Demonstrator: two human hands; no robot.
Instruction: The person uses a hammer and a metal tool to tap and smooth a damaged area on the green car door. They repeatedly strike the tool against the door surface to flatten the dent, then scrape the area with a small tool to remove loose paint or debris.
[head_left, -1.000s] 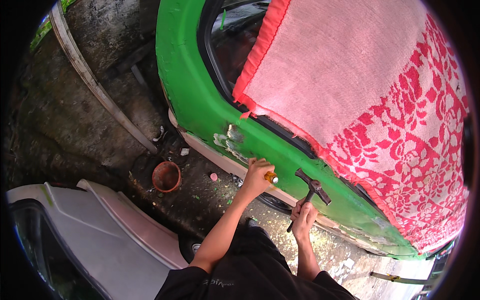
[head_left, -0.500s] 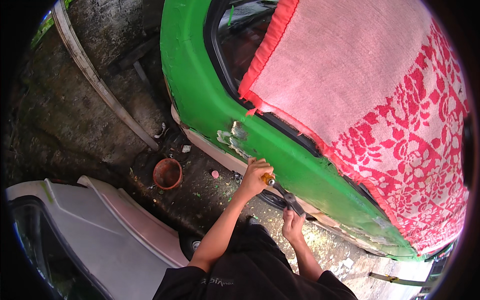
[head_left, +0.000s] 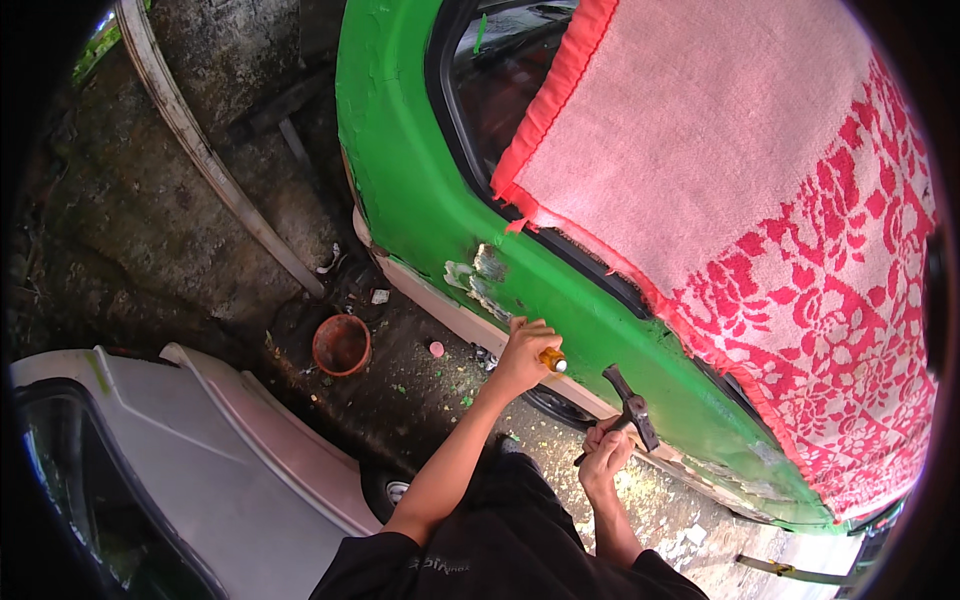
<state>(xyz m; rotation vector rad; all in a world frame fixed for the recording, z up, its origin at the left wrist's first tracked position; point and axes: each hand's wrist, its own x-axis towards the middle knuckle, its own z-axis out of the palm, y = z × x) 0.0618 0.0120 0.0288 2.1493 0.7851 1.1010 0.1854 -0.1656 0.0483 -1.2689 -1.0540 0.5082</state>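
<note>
My left hand [head_left: 524, 358] is closed around a tool with an amber handle [head_left: 552, 359], a screwdriver or chisel. Its tip is hidden by the fingers, which are at the green car panel [head_left: 400, 170]. Just beyond that hand, a patch of chipped paint and filler [head_left: 484, 275] shows grey and white on the panel. My right hand [head_left: 603, 450] grips a hammer [head_left: 634, 410] by its dark handle. The hammer head is apart from the amber handle, to its right and nearer to me.
A pink and red patterned towel [head_left: 690, 150] drapes over the car window. Behind me on the left stands a pale car [head_left: 230, 450]. An orange-brown pot [head_left: 342, 345] and a pink cap [head_left: 436, 349] lie on the dirty ground. A long curved strip [head_left: 200, 140] leans at far left.
The hammer has moved away from the butt of the amber handle, toward the right and up. My left hand keeps its hold near the same place on the panel. The view has shifted slightly.
</note>
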